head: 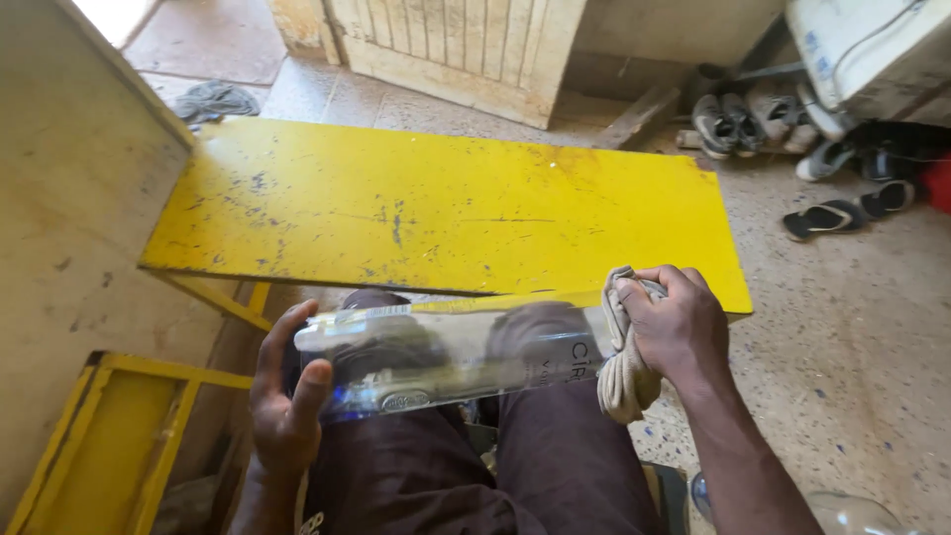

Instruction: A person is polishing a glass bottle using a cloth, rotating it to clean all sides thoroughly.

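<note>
Gripped at its base by the left hand (287, 401), a clear glass bottle (451, 357) lies steadied across the lap while the right hand (674, 327) presses a bunched cloth (626, 381) to its upper end.

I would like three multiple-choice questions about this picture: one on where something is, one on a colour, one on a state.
1. Where is the clear glass bottle?
A. lying sideways over the person's lap, held in both hands
B. standing on the yellow board
C. on the floor beside the shoes

2. What colour is the flat board in front of the person?
A. blue
B. yellow
C. white

3. What is the right hand doing?
A. resting empty on the knee
B. holding a sandal
C. pressing a pale cloth against one end of the bottle

Answers:
1 A: the bottle lies level above the dark trousers, and the left hand grips its other end.
2 B: the board is yellow with scuffed dark marks.
3 C: the cloth is bunched between the fingers and the glass.
</note>
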